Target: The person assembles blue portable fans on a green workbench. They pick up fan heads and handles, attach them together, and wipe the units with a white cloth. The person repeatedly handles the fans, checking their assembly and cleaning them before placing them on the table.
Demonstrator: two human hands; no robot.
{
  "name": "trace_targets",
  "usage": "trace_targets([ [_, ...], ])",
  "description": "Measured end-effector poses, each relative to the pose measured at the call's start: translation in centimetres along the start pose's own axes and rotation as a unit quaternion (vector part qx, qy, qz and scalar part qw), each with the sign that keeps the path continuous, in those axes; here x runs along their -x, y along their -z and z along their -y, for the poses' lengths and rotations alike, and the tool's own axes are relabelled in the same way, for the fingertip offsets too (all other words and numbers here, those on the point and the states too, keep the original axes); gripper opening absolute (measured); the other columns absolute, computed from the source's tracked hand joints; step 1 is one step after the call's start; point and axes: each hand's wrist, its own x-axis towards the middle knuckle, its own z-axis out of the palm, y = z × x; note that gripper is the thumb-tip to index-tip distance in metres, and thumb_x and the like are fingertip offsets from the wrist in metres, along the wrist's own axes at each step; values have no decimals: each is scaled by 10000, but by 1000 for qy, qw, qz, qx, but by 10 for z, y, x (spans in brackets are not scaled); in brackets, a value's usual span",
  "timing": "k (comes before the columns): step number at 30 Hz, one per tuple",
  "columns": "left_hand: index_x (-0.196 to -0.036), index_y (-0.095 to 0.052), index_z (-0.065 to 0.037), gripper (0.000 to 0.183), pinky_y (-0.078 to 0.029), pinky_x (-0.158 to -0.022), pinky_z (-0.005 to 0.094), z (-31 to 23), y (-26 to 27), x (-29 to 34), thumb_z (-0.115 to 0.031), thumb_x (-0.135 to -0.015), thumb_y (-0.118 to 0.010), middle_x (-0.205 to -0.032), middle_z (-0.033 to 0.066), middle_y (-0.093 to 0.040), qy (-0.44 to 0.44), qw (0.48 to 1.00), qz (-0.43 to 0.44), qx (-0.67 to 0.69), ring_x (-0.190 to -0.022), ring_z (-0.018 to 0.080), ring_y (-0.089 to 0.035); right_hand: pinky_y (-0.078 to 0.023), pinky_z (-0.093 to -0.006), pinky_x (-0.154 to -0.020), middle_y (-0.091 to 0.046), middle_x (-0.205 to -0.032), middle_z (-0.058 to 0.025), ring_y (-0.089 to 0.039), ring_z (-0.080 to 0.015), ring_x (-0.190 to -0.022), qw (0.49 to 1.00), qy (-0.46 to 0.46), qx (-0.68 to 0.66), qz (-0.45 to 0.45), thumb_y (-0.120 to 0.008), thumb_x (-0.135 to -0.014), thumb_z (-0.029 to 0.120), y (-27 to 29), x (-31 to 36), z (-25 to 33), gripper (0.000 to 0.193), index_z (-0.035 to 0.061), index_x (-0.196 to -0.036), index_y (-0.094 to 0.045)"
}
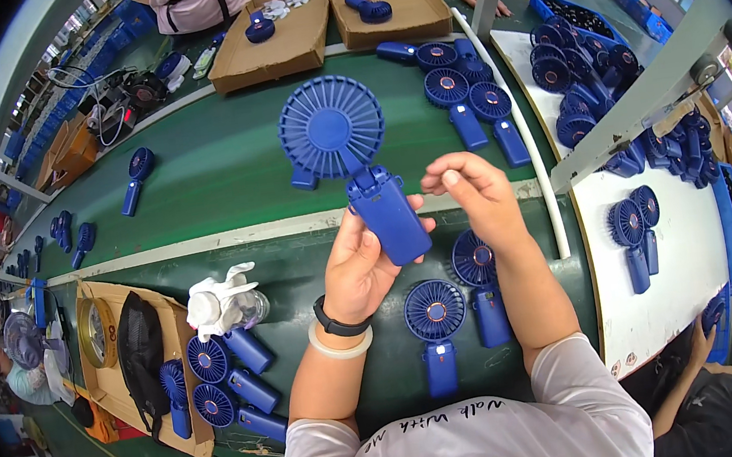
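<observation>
My left hand (354, 261) is wrapped round the handle of a blue handheld fan (390, 217), held upright above the bench with its round grille at the top. Just right of the handle, my right hand (482, 197) is raised with its fingers loosely bent and the thumb a little apart from them; nothing shows in it. Below my hands, a second blue fan (435, 311) and a third blue fan (476, 261) lie on the green bench, the latter partly behind my right forearm.
A green conveyor belt (214, 164) crosses ahead, carrying several fans. Cardboard trays (275, 63) stand beyond, near other people's hands. At left are a white glove (223, 301) on a clear jar and a cardboard box (109, 348). A white board (664, 312) with piled fans and a metal post (632, 108) are at right.
</observation>
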Motion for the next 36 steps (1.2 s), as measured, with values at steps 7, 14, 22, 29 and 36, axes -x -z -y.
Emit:
trace_targets([
  [7, -1381, -254, -42, 526, -510, -806, 389, 8, 0, -3, -268, -953, -458, -1334, 207, -418, 9, 1000, 20, -17, -1150, 344, -513, -471, -260, -786, -586, -1016, -63, -576, -126, -896, 998, -33, -38, 40, -484, -953, 173, -10, 13, 2, 280, -6, -1159, -548],
  [14, -1402, -221, -58, 529, -487, -889, 481, 13, -8, -2, -200, -949, -456, -1356, 156, -389, 18, 1000, -16, 6, -1190, 321, -480, -455, -282, -812, -570, -1021, -87, -556, -161, -944, 994, 51, 95, 28, -473, -941, 157, -17, 11, -2, 304, -22, -1177, -538],
  [22, -1435, -159, -76, 624, -389, -1000, 473, 19, -10, -3, -92, -907, -491, -1382, 145, -355, 20, 996, -42, -76, -1269, 301, -392, -426, -309, -898, -506, -1172, -134, -529, -205, -1032, 999, -3, 39, 38, -497, -891, 127, -23, 15, -8, 478, -26, -1330, -383],
  [29, -1445, -123, -79, 878, -371, -1014, 409, 22, 1, -3, -11, -774, -684, -1310, 132, -413, -35, 963, -68, -259, -1224, 275, -444, -407, -312, -920, -420, -1242, -154, -460, -215, -1113, 987, 48, 136, 67, -550, -888, 175, -15, 13, -14, 543, -50, -1341, -351],
  [36, -1431, -66, -46, 861, -413, -950, 327, 33, 4, -5, 29, -792, -638, -1262, 125, -422, -45, 914, -75, -397, -1147, 192, -462, -438, -315, -881, -557, -1115, -109, -548, -173, -989, 998, -23, 52, 30, -610, -856, 165, -25, 13, -24, 523, -36, -1294, -406],
])
